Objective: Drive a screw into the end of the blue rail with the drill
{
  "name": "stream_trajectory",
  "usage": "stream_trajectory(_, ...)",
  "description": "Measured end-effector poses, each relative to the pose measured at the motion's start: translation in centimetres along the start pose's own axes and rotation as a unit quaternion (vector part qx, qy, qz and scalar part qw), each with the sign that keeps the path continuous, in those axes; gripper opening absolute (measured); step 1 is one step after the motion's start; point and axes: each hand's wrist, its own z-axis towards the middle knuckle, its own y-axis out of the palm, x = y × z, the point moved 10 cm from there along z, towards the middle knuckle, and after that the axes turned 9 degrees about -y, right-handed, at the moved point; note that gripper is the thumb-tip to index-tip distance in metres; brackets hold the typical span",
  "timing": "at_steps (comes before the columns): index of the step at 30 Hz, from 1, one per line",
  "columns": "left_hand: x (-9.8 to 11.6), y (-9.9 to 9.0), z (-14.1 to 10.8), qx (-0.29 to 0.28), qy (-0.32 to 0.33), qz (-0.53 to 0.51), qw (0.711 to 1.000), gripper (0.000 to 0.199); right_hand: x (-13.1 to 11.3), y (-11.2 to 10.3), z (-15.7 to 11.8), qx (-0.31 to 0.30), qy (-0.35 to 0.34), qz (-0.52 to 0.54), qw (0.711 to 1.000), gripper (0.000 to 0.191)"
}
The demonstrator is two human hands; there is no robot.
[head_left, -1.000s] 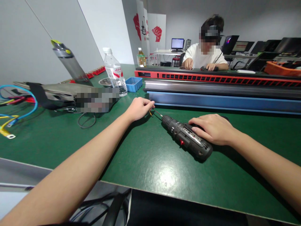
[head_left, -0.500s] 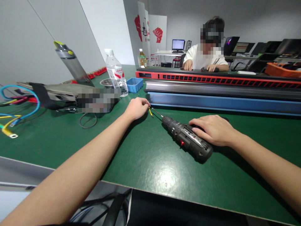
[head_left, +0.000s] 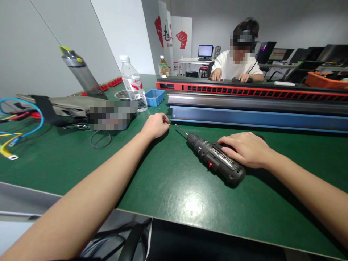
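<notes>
My left hand (head_left: 157, 125) is pinched closed near the left end of the blue metal rail (head_left: 231, 117). A tiny yellow-green bit of a short wire (head_left: 169, 124) peeks out at its fingertips; the rest is hidden by the fingers. My right hand (head_left: 246, 149) is wrapped round the handle of a black cordless drill (head_left: 214, 157), which lies on its side on the green table (head_left: 163, 181). The drill's thin bit points up and left, and its tip, with something small on it, is a short way right of my left fingertips.
Behind the blue rail run a dark rail (head_left: 244, 102) and a red-slotted rail (head_left: 244, 88). To the left are a blue tray (head_left: 154, 98), a water bottle (head_left: 133, 85), a grey bag (head_left: 65, 108) and lugged cables (head_left: 21, 137). A person (head_left: 236, 65) sits opposite.
My left hand has drawn slightly left, away from the drill tip. The yellow wire that hung beside the tip is now mostly hidden in my fingers. My right hand and the drill stay put.
</notes>
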Motion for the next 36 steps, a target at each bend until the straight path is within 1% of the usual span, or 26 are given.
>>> stream_trajectory(3, -0.5, -0.2, 0.3, 0.016, -0.012, -0.001, 1.0, 0.031, 0.0, 0.0, 0.0, 0.002, 0.001, 0.001, 1.0, 0.05)
stream_trajectory(7, -1.0, 0.1, 0.6, 0.011, -0.016, 0.008, 1.0, 0.033, 0.0, -0.1, 0.0, 0.006, 0.001, 0.005, 1.0, 0.049)
stream_trajectory(9, -1.0, 0.0, 0.7, 0.02, -0.014, 0.01, 1.0, 0.032, -0.1, -0.1, 0.0, 0.008, 0.002, 0.007, 1.0, 0.049)
stream_trajectory(12, -0.7, -0.6, 0.7, 0.046, 0.002, 0.003, 0.999, 0.03, -0.2, -0.2, 0.0, 0.007, -0.002, 0.012, 1.0, 0.05)
stream_trajectory(16, 0.0, -1.3, 0.5, 0.073, 0.043, -0.045, 0.995, 0.025, -0.2, -0.3, 0.0, 0.006, -0.001, 0.013, 1.0, 0.05)
stream_trajectory(20, 0.6, -1.1, 0.2, 0.056, 0.074, -0.075, 0.993, 0.023, -0.2, -0.3, 0.0, 0.01, 0.0, 0.009, 1.0, 0.048)
stream_trajectory(26, 1.3, -0.2, 0.0, 0.023, 0.103, -0.067, 0.992, 0.025, -0.1, -0.3, 0.0, 0.01, 0.002, 0.006, 1.0, 0.048)
stream_trajectory(31, 1.2, -0.1, 0.4, 0.027, 0.099, -0.076, 0.992, 0.025, -0.2, -0.3, 0.0, 0.008, 0.0, 0.007, 1.0, 0.049)
stream_trajectory(36, 1.2, 0.0, 0.7, 0.038, 0.118, -0.07, 0.99, 0.024, -0.2, -0.4, 0.0, 0.01, 0.003, 0.014, 1.0, 0.049)
